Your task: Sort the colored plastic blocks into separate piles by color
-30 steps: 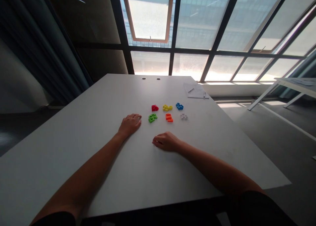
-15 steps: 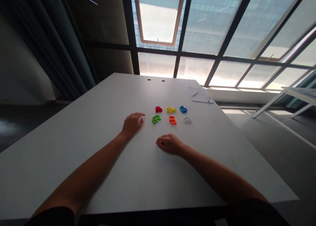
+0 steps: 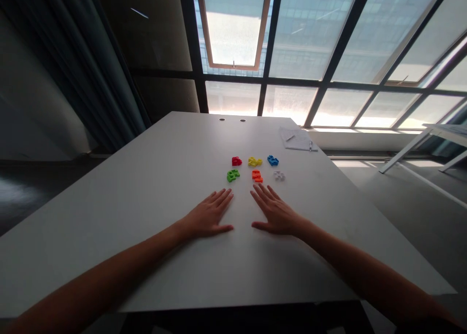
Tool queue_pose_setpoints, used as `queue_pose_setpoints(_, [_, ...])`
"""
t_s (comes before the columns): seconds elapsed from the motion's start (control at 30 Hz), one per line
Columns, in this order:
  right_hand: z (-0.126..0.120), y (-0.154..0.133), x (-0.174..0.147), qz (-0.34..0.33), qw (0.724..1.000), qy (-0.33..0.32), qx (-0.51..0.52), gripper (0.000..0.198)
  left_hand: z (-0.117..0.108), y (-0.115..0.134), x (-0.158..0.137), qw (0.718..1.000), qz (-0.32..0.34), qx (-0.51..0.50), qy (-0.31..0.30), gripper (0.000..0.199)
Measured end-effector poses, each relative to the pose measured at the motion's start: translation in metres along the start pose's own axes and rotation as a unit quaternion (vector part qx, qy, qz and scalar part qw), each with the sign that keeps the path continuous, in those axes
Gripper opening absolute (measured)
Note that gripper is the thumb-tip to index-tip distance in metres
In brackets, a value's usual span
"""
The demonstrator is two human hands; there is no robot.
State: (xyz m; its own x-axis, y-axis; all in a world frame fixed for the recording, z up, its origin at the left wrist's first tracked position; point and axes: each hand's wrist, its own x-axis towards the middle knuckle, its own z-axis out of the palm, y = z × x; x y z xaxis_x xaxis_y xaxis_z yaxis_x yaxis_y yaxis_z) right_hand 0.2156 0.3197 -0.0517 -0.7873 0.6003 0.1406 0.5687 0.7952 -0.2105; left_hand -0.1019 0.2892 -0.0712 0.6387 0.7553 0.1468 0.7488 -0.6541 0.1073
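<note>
My left hand [image 3: 210,211] lies flat on the white table [image 3: 153,178], fingers stretched out and thumb apart, holding nothing. Its fingertips are just below a green block-like piece [image 3: 233,175]. My right hand [image 3: 275,212] is also flat and empty, with its fingertips close to an orange piece [image 3: 257,175]; I cannot tell whether they touch. A white piece [image 3: 279,175] sits to the right of the orange one. Behind these is a row with a red piece [image 3: 237,161], a yellow piece [image 3: 255,162] and a blue piece [image 3: 273,160].
Sheets of paper [image 3: 297,138] with a pen [image 3: 290,138] on them lie near the table's far right edge. Two round holes are set in the far end. Tall windows [image 3: 233,37] stand behind, a dark curtain [image 3: 73,57] at left, another white table [image 3: 447,131] at right.
My left hand has drawn back toward me and flattened. My right hand has uncurled, shifted right and now lies flat. The coloured pieces keep their arrangement.
</note>
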Motion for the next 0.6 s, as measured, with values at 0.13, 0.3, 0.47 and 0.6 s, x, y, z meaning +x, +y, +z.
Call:
queue_pose_setpoints(0.13, [0.021, 0.002, -0.009, 0.008, 0.997, -0.069, 0.015, 0.099, 0.014, -0.004, -0.007, 0.999, 0.003, 0.003, -0.048, 0.1])
queue_pose_setpoints(0.3, [0.021, 0.006, -0.005, 0.007, 0.998, -0.063, 0.024, 0.096, 0.011, -0.004, -0.004, 0.999, 0.003, -0.008, -0.044, 0.099])
queue_pose_setpoints(0.47, [0.019, 0.005, -0.005, 0.018, 0.997, -0.072, 0.029, 0.096, 0.011, -0.004, -0.005, 0.999, -0.005, -0.006, -0.053, 0.099])
queue_pose_setpoints(0.6, [0.017, 0.004, -0.004, 0.026, 0.997, -0.072, 0.032, 0.094, 0.012, -0.008, -0.005, 0.999, 0.002, -0.005, -0.049, 0.098])
